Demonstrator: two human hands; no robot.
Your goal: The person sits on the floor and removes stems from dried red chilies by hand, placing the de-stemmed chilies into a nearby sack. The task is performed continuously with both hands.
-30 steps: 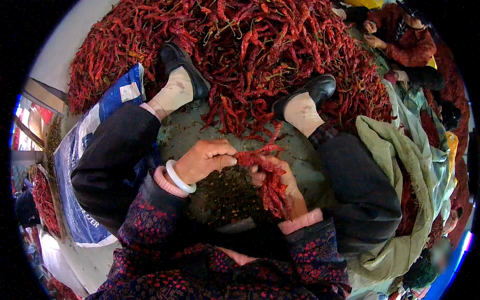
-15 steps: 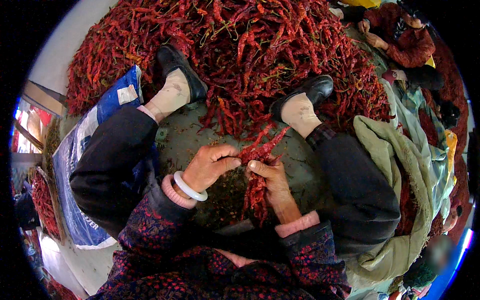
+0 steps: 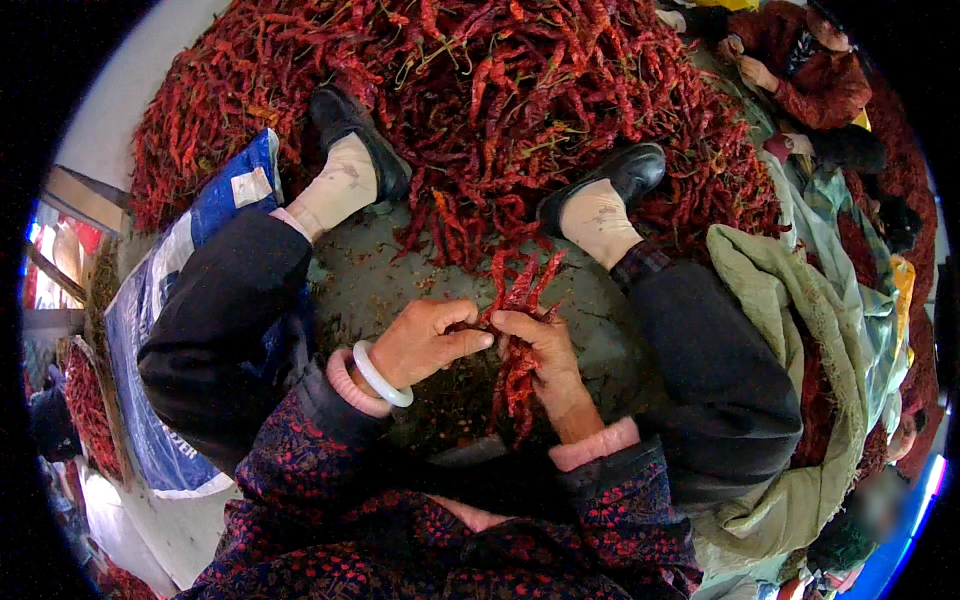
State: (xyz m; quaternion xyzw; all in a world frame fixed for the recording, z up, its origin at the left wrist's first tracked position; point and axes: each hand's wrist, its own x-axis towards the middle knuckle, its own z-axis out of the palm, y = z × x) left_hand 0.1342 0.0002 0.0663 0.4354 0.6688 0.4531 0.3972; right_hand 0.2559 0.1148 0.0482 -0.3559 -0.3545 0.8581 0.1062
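Observation:
A small bunch of dried red chillies [image 3: 518,385] is gripped in my right hand [image 3: 548,358], its ends poking out above and below the fist. My right thumb presses across the middle of the bunch. Close against its left side is my left hand [image 3: 428,342], thumb and forefinger pinched together by the bunch; whatever is between those fingertips is too small to make out. A white bangle [image 3: 381,376] circles my left wrist. Beyond both hands rises a large heap of dried red chillies [image 3: 470,130], spilling down between my shoes.
My legs spread to either side, with black shoes [image 3: 605,185] at the heap's edge. A blue and white sack [image 3: 150,330] lies along my left leg, a pale green sack [image 3: 760,270] by my right. At the far right another person's hands [image 3: 750,68] are near more chillies.
The chillies in my right hand have turned more upright, their upper ends swinging left. My left hand has shifted slightly, its thumb and forefinger still by the bunch.

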